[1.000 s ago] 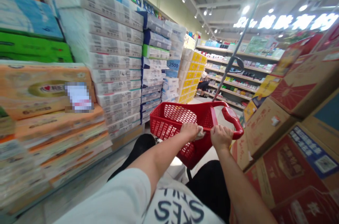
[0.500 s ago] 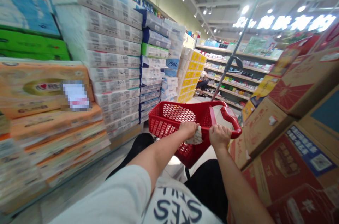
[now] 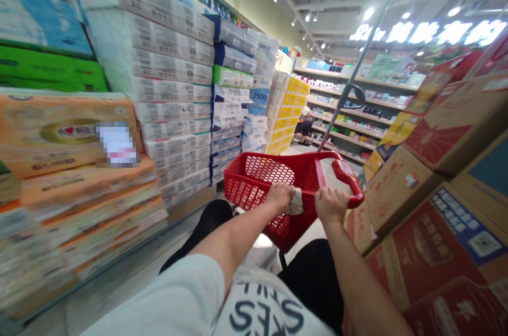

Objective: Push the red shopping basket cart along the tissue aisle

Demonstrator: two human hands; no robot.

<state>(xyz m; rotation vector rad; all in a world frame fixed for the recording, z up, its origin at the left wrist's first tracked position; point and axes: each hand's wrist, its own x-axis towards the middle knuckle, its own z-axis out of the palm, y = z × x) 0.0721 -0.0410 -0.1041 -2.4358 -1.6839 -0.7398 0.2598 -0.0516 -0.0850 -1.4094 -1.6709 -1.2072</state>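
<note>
A red plastic shopping cart (image 3: 257, 180) stands in the aisle straight ahead of me, its mesh basket showing no goods. My left hand (image 3: 281, 196) is closed over the cart's near rim and also pinches a small crumpled white paper (image 3: 296, 202). Right beside it, my right hand (image 3: 331, 203) is wrapped round the red handle bar (image 3: 348, 182). Both arms reach forward over my dark trousers and white printed shirt.
Stacked packs of tissue and paper goods (image 3: 170, 92) wall the left side of the aisle. Brown and red cardboard cartons (image 3: 428, 209) are piled close on the right. Shelves of goods (image 3: 349, 108) and a crouching person (image 3: 305, 125) lie ahead. A metal pole (image 3: 349, 82) rises beyond the cart.
The view sways slightly as the cart rolls along the aisle. Both hands keep the same grip on the cart.
</note>
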